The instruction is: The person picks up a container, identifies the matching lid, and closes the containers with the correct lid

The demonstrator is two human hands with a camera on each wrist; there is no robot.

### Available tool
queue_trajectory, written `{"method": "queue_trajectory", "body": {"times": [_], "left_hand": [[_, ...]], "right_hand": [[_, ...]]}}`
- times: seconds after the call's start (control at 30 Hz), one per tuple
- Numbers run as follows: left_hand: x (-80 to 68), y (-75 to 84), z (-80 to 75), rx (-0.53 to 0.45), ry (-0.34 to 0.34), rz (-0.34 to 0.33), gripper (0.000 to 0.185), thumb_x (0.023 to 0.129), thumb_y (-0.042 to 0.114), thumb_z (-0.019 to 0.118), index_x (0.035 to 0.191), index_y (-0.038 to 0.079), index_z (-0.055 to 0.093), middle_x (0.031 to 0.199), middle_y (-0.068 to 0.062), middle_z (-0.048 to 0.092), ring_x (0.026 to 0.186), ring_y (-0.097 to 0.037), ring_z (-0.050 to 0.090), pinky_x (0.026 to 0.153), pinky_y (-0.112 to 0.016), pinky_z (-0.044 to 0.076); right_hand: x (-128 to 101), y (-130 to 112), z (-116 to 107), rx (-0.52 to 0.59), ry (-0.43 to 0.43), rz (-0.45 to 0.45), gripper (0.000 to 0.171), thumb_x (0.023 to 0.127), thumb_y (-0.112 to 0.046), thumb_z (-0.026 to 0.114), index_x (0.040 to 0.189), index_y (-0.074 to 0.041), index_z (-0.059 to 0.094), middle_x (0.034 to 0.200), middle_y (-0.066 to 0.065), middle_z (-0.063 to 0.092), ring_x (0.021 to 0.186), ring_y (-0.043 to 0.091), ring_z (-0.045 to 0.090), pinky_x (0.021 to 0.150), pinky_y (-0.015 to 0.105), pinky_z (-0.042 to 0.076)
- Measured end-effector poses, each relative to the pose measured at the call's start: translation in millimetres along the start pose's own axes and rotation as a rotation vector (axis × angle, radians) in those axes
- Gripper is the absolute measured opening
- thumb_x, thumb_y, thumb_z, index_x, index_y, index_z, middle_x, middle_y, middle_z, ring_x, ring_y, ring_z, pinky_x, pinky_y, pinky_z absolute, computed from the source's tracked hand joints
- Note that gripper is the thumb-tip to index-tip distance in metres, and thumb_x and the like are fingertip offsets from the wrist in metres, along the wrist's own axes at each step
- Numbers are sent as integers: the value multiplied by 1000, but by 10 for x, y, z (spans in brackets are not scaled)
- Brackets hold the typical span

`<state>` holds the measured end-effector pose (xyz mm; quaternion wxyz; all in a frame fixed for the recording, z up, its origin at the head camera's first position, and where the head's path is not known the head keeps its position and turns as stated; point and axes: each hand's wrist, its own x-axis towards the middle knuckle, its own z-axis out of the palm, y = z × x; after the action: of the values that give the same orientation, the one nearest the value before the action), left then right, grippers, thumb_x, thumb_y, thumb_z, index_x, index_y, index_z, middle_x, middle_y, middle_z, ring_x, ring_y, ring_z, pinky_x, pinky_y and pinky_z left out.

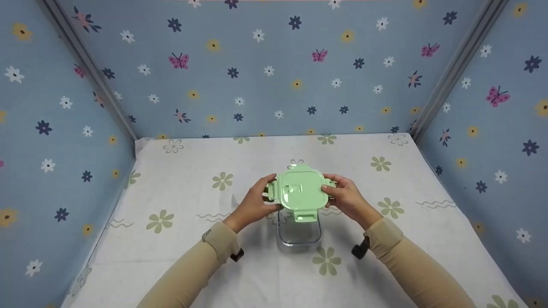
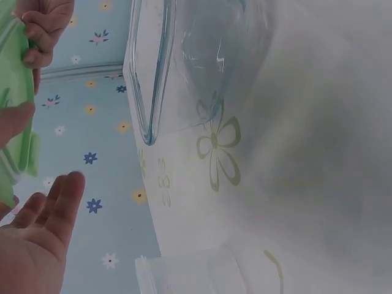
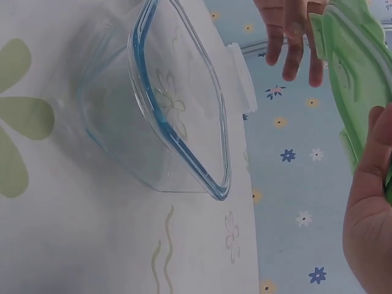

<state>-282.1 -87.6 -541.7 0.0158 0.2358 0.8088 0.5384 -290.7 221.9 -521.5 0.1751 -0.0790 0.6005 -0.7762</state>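
Note:
A square light-green lid [image 1: 301, 191] with side latches hangs level in the air, held between both hands. My left hand [image 1: 269, 196] grips its left edge, and my right hand [image 1: 333, 193] grips the right edge. Straight below, a clear glass container [image 1: 299, 234] stands open on the cloth, apart from the lid. The left wrist view has the container [image 2: 177, 61], the lid's edge [image 2: 13, 122] and my left hand [image 2: 37, 233]. The right wrist view shows the container's rim [image 3: 177, 122], the lid [image 3: 355, 79] and my right palm [image 3: 370, 202].
The table [image 1: 192, 256] is covered with a white cloth printed with green flowers. Blue flower-and-butterfly walls [image 1: 274, 72] close it in at the back, left and right. Black wrist mounts [image 1: 360, 249] sit under both sleeves.

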Motion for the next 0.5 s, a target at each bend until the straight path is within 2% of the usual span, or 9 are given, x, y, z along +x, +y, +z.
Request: {"method": "queue_trajectory", "body": {"times": [0.1,0.23,0.4,0.5], "left_hand": [[0,9,-61,-79,-75,-91,98,88,12,90,167,-2,33,155,-22,53,117,-29,68,96,-39,65],[4,32,-126,-153,-137,-157,97,88,14,90,167,2,35,148,-21,54,110,-23,69,91,-34,64],[25,30,-150,-265,-138,-216,86,94,15,84,165,1,39,142,-20,55,105,-21,72,88,-34,66],[45,18,-123,-323,-116,-244,78,98,14,80,163,-4,40,140,-22,55,107,-31,74,89,-36,67]], "right_hand": [[0,0,-13,-23,10,-6,41,106,5,60,145,8,52,91,2,74,67,11,72,55,23,59],[-4,9,-38,-38,20,-6,42,106,4,61,146,9,51,92,3,74,68,11,72,56,23,59],[-2,37,-73,-52,34,-2,42,105,4,63,145,9,52,93,3,74,69,12,73,56,24,60],[-6,55,-81,-75,39,0,44,105,4,63,147,10,51,94,2,74,70,12,72,56,24,60]]}}
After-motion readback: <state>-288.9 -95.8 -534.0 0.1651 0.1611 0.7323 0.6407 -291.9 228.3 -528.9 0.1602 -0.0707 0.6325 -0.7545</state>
